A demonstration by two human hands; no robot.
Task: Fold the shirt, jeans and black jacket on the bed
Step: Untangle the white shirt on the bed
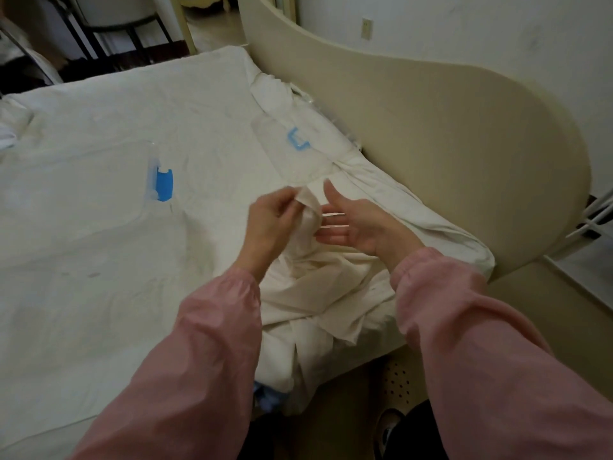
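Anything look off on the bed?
The cream garment lies bunched at the near edge of the bed, partly hanging over it, not spread flat. The left hand pinches a corner; the right hand is open alongside. No jeans or black jacket show.

cream curved headboard, white wall (one socket), dim light
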